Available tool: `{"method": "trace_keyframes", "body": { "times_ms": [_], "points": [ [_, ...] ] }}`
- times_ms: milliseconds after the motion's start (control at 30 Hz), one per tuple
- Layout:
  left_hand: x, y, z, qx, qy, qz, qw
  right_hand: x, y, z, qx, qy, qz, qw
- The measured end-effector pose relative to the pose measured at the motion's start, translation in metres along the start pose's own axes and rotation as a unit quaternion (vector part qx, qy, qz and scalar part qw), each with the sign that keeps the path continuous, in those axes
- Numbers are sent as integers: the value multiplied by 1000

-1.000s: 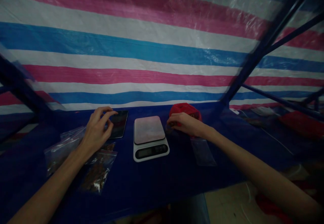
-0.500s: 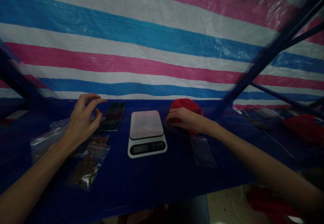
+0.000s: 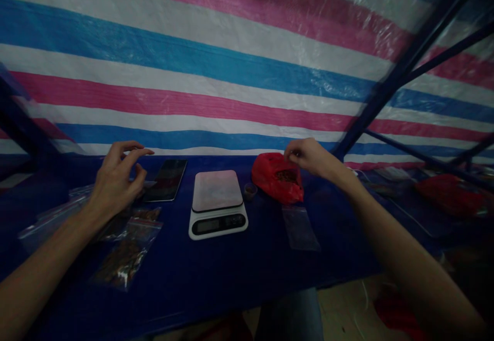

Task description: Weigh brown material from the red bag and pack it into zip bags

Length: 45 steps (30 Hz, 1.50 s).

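Note:
My left hand (image 3: 120,176) hovers above clear zip bags and beside a black phone (image 3: 165,180), its thumb and fingers apart with nothing held. At the upper right edge of a red plastic bag (image 3: 266,176), my right hand (image 3: 313,160) has its fingers curled together on the rim. Brown bits (image 3: 286,176) show in the bag's mouth. A small clear cup (image 3: 250,192) stands between the bag and a white kitchen scale (image 3: 217,192). Nothing lies on the scale's plate; its display is too dim to read.
Filled zip bags (image 3: 123,256) of brown pieces lie at the front left, near flat clear bags (image 3: 54,220). One flat zip bag (image 3: 301,229) is right of the scale. Blue metal bars (image 3: 370,109) and a striped sheet (image 3: 193,63) stand behind. Another red bag (image 3: 450,194) lies far right.
My right hand has left the small cup beside the scale and moved up and right to the red bag's rim. The bag's contents now show. My left hand stays nearly still.

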<state>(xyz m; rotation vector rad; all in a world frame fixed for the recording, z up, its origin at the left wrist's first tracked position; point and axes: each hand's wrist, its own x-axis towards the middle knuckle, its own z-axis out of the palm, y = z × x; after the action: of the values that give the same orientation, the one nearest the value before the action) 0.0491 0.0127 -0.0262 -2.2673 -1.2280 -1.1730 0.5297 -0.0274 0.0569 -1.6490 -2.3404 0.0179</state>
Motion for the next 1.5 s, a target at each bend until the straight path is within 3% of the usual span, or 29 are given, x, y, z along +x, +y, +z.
{"method": "trace_keyframes", "body": {
  "times_ms": [67, 133, 367, 500, 667, 933, 1067, 1200, 1367, 1500],
  "points": [
    [0, -1, 0, 8, 2, -1, 1000, -4, 23, 6, 3, -103, 66, 992],
    [0, -3, 0, 14, 2, -2, 1000, -7, 39, 22, 4, -148, 94, 985],
    [1, -5, 3, 30, -12, 21, 999, -5, 46, 77, -34, -41, 61, 997],
    [5, 0, 3, 23, -9, 39, 999, 5, 50, 97, -27, -36, 13, 999],
    [6, 6, -2, 2, 6, 45, 999, 12, 62, 114, -21, -9, 2, 1000],
    [7, 12, -3, -19, 15, 48, 999, 14, 57, 105, 27, 16, -26, 999],
    [6, 13, -4, -24, 13, 38, 999, 1, 51, 90, 44, 29, -46, 998],
    [4, 14, -5, -29, -5, 31, 999, -8, 42, 71, 15, 87, -64, 994],
    [4, 13, -1, -19, -14, 46, 999, -5, 7, 57, 81, 145, -96, 981],
    [5, 11, 3, 5, -7, 52, 999, -2, -38, 56, 182, 98, -141, 968]
  ]
}}
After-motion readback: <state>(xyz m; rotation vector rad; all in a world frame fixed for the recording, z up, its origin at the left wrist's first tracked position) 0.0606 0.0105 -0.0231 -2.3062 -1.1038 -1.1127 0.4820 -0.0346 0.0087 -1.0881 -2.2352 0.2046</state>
